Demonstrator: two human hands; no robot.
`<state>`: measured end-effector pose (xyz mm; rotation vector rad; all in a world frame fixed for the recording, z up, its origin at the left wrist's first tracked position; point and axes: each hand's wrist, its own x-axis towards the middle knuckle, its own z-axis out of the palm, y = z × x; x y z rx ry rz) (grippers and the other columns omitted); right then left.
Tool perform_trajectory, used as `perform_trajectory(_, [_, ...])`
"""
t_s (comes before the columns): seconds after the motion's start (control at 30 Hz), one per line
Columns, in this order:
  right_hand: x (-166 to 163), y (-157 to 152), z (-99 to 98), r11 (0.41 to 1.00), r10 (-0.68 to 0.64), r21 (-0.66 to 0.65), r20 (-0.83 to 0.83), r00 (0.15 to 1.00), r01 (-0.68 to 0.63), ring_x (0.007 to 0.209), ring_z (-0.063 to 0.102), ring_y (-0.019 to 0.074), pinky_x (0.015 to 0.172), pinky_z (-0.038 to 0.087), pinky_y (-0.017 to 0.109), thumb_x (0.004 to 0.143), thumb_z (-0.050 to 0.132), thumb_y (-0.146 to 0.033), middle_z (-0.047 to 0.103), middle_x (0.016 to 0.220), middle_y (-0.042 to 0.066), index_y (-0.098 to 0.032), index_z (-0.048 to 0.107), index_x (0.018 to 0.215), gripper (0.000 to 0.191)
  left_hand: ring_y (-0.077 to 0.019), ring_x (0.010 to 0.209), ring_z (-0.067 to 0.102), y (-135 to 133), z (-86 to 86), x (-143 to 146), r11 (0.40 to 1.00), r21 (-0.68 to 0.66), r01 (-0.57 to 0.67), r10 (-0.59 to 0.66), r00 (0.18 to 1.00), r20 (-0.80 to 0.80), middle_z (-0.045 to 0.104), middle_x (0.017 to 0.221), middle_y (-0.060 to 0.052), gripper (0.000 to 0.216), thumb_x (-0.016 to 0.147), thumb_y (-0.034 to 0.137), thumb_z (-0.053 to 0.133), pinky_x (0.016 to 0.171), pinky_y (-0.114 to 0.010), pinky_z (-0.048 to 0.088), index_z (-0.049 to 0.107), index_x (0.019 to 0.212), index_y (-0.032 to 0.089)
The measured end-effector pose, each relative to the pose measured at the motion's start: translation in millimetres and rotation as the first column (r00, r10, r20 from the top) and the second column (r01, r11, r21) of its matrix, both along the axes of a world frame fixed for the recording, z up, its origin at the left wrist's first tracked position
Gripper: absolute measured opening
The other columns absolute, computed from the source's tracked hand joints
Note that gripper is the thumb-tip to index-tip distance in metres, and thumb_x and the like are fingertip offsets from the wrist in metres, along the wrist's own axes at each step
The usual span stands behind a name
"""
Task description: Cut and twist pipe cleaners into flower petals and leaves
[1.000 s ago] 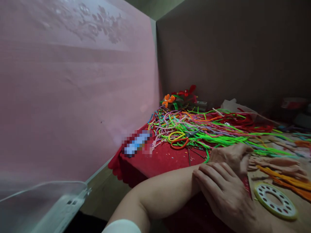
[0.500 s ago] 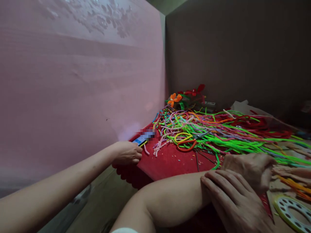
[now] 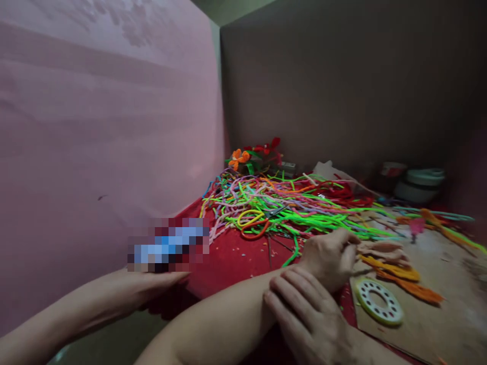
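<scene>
My left hand (image 3: 323,257) is bent at the end of my forearm, over the right edge of the red cloth (image 3: 222,261). Its fingers are curled; what they hold, if anything, is hidden. Across my left wrist and forearm lies my right hand (image 3: 306,309), palm down, its fingers stretched out. Just beyond my left hand lies a heap of pipe cleaners (image 3: 319,223), green, pink, purple and red. Orange-and-yellow scissors (image 3: 254,225) rest on the heap. Another person's hand (image 3: 163,279) at the left holds a phone (image 3: 163,246), blurred by pixels.
A cardboard sheet (image 3: 422,324) at the right carries a round white disc with holes (image 3: 378,300) and orange strips (image 3: 403,276). Pipe-cleaner flowers (image 3: 239,158) stand at the back. A lidded container (image 3: 420,183) is in the far right corner. Pink and dark panels enclose the table.
The view has turned right, showing more cardboard. The other person's hand has picked up the phone from the red cloth and drawn it nearer. My two hands keep the same pose.
</scene>
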<state>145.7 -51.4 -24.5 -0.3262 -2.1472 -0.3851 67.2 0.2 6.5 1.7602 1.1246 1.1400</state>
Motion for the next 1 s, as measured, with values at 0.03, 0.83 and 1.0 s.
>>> perform_trajectory(0.03, [-3.0, -1.4, -1.0, 0.999, 0.031, 0.039, 0.001, 1.0, -0.031, 0.099, 0.055, 0.0219, 0.09, 0.042, 0.039, 0.085, 0.038, -0.011, 0.068, 0.095, 0.008, -0.013, 0.064, 0.097, 0.029, -0.0112, 0.077, 0.057, 4.1, 2.6, 15.7, 1.0, 0.003, 0.028, -0.028, 0.999, 0.024, 0.061, 0.092, -0.005, 0.018, 0.086, 0.026, 0.046, 0.068, -0.025, 0.047, 0.059, 0.096, 0.02])
perform_trajectory(0.83, [-4.1, 9.6, -11.4, 0.874, 0.053, -0.485, 0.019, 0.998, -0.037, 0.07, 0.045, 0.0168, 0.063, 0.038, 0.029, 0.076, 0.043, -0.007, 0.055, 0.074, 0.008, -0.013, 0.057, 0.077, 0.015, -0.022, 0.087, 0.051, 57.2, -0.4, -114.3, 0.955, 0.261, -0.141, 0.294, 0.329, -0.898, 0.054, 0.093, -0.011, 0.015, 0.073, 0.015, 0.043, 0.074, -0.032, 0.04, 0.049, 0.086, 0.016])
perform_trajectory(1.0, [-1.9, 9.3, -9.2, 0.865, 0.055, -0.5, 0.022, 0.998, -0.037, 0.069, 0.044, 0.0165, 0.061, 0.038, 0.029, 0.077, 0.04, -0.006, 0.055, 0.073, 0.008, -0.013, 0.057, 0.075, 0.019, -0.0205, 0.08, 0.05, 62.4, -7.0, -129.2, 0.95, 0.286, -0.123, 0.311, 0.33, -0.891, 0.052, 0.082, -0.008, 0.013, 0.072, 0.01, 0.038, 0.073, -0.033, 0.04, 0.047, 0.079, 0.017])
